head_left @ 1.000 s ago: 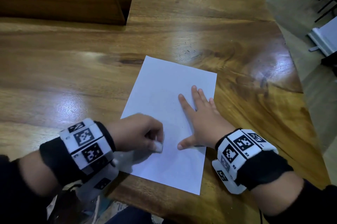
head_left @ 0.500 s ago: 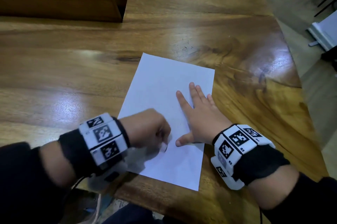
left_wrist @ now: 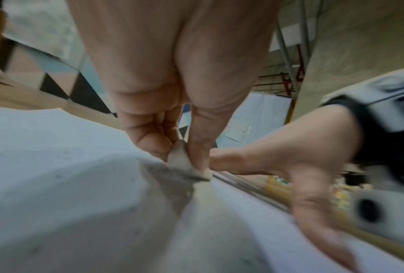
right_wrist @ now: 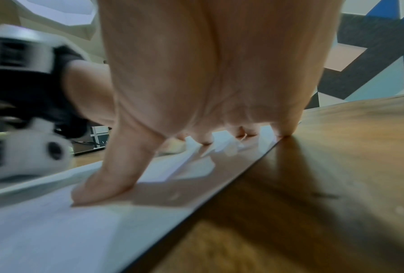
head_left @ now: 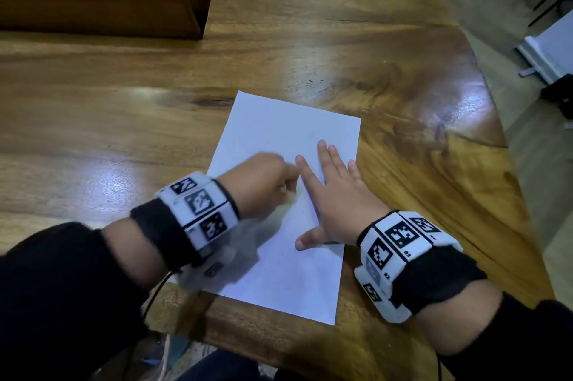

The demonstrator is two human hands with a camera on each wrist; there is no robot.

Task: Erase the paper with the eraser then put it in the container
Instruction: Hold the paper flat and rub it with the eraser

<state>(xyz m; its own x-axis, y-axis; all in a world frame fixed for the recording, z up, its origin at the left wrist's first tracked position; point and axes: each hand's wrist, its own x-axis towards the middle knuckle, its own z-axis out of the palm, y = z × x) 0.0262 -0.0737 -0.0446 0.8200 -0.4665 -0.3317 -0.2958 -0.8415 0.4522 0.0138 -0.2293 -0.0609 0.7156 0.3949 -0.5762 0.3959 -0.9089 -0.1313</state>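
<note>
A white sheet of paper [head_left: 279, 138] lies on the wooden table [head_left: 124, 120] near its front edge. My left hand [head_left: 263, 182] is curled over the paper's middle and pinches a small white eraser [left_wrist: 182, 162] between thumb and fingers, its tip touching the paper [left_wrist: 44, 157]. In the head view the eraser is hidden by the fist. My right hand [head_left: 331, 194] lies flat with spread fingers on the paper's right half, pressing it down; its thumb [right_wrist: 103, 181] rests on the paper [right_wrist: 44, 230].
A long brown wooden container [head_left: 102, 5] stands at the table's far left. The table's right edge [head_left: 496, 145] curves away toward the floor, where a white object [head_left: 545, 51] and dark frame legs stand.
My left hand has moved with the eraser away from me and to the right across the paper, up beside the right index finger. The right hand has stayed flat on the sheet.
</note>
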